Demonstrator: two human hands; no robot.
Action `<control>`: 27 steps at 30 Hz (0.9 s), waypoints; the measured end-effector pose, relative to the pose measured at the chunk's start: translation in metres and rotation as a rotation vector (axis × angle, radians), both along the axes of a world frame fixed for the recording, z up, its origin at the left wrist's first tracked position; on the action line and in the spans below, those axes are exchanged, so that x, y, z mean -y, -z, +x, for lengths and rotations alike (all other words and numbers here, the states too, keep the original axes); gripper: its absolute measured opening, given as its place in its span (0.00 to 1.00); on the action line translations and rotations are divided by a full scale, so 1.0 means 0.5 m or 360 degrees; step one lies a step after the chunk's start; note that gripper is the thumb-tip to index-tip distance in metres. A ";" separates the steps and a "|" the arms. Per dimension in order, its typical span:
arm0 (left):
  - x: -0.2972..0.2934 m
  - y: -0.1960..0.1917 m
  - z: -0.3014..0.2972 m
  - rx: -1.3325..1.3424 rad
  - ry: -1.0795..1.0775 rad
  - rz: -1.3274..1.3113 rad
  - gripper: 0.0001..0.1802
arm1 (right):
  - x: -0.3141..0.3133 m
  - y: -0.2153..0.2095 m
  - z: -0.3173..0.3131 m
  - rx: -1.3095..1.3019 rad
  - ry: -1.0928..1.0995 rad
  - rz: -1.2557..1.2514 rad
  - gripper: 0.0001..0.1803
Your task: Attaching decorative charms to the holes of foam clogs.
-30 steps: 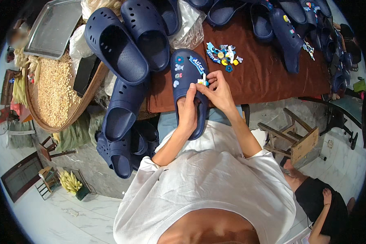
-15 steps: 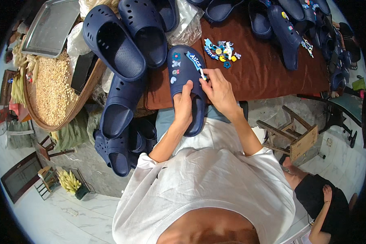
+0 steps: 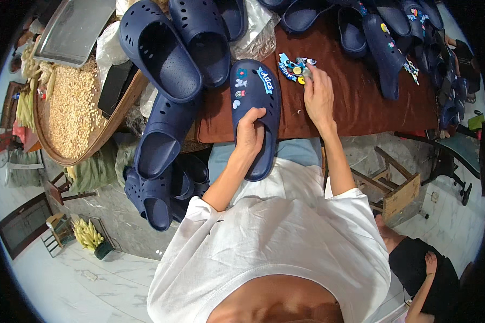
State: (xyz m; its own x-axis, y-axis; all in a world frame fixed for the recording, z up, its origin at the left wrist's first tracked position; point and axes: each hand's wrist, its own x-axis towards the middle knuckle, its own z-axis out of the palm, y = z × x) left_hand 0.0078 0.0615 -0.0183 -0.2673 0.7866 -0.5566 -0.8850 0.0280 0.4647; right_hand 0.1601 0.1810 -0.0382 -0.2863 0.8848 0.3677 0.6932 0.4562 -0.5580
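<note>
A navy clog point(image 3: 253, 116) points away from me at the table's near edge. My left hand point(image 3: 249, 132) grips it by the foot opening, thumb over the upper. Along its left side sit several small shoe charms point(image 3: 241, 83), among them a flower and a heart; a blue name-banner charm point(image 3: 265, 80) lies to their right. Beyond and to the right is a pile of loose charms point(image 3: 291, 69) in blue, white, yellow and black. My right hand point(image 3: 320, 97) reaches to the right edge of that pile, fingertips closed at a charm; what they pinch is mostly hidden.
Brown cloth point(image 3: 361, 102) covers the table. More navy clogs point(image 3: 164, 59) are stacked at left, others point(image 3: 382, 54) at far right, some with charms. A round basket of pale kernels point(image 3: 70, 118) and a metal tray point(image 3: 75, 32) stand left. A wooden stool point(image 3: 399, 191) and another person point(image 3: 423, 269) are at right.
My right hand has left the clog and moved away and right to the charm pile. The white piece it held against the clog no longer shows there. My left hand keeps its hold.
</note>
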 end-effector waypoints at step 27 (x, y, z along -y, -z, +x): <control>-0.002 0.031 -0.018 0.0107 0.0043 0.0009 0.05 | 0.035 -0.035 -0.113 -0.0093 -0.0173 -0.0056 0.11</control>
State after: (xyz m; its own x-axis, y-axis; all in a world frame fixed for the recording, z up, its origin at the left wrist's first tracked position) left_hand -0.0011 0.0627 -0.0339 -0.2079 0.7962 -0.5682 -0.9133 0.0500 0.4042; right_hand 0.1036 0.1637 -0.0206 -0.3601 0.8624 0.3557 0.6064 0.5061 -0.6133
